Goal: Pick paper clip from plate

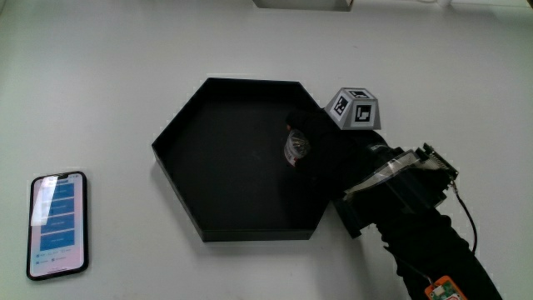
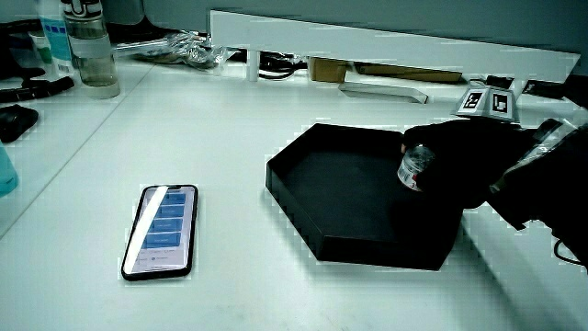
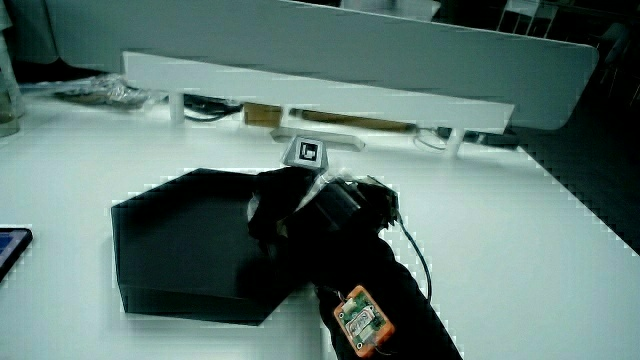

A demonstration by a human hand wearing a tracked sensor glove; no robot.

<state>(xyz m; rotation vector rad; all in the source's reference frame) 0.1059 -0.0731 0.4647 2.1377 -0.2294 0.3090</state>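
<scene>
Hands: we see our gloved hand (image 1: pixel 321 150) reaching in over the rim of the black tray, fingers curled and pinching a small pale glinting thing (image 1: pixel 295 148); in a side view (image 2: pixel 414 169) it shows just above the tray floor.
Task thing: we take that small thing for the paper clip, though its shape is too small to make out; it sits at our fingertips inside the tray, near the tray wall closest to our forearm.
Progress: we judge the grasp made and the lift only begun; carrying the clip up and clear of the tray is what is left.
Plate: the tray (image 1: pixel 179 162) is a six-sided, matt black dish with low upright walls and a flat floor, otherwise bare as far as we can see.
Marker cube: a pale cube with black patterned faces (image 1: pixel 353 108) rides on the glove's back, above the tray's rim.
Phone: a flat, glossy phone (image 1: pixel 57 223) with a lit screen lies on the desk well apart from the tray.
Desk: smooth, white, plain (image 1: pixel 125 58).
</scene>
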